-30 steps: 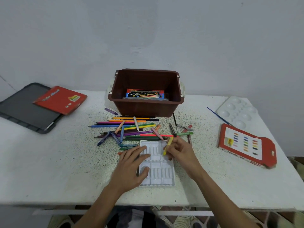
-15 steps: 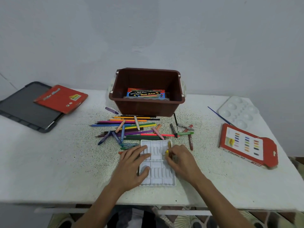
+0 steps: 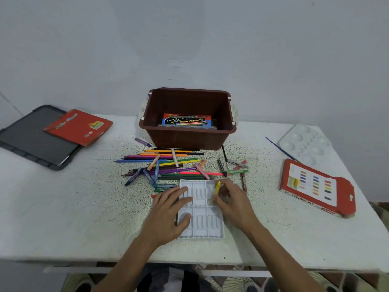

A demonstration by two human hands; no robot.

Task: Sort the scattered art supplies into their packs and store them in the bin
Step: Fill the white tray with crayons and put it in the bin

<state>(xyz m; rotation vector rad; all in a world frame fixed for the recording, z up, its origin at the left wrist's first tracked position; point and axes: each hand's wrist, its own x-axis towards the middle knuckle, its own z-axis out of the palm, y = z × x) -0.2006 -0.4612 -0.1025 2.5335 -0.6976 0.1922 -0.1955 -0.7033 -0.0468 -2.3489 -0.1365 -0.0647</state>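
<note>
Nearly hidden before, the waxy yellow crayon [image 3: 217, 187] is now seen tilted over the far-right compartment of the ribbed white plastic tray [image 3: 202, 226], pinched by fingers of the right hand [image 3: 235, 202]. The tray is pressed onto the speckled tabletop [image 3: 84, 207] by spread fingers of the left hand [image 3: 168, 211].

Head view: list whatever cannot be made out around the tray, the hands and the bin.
White tray: left slots lie under the left hand, upper right ones under the right hand.
Yellow crayon: lower end hidden by the right hand's fingers; seated or not, cannot tell.
Brown bin: near wall hides its floor; only the top of the watercolour box shows.
Red folder: label print too small to read.
</note>
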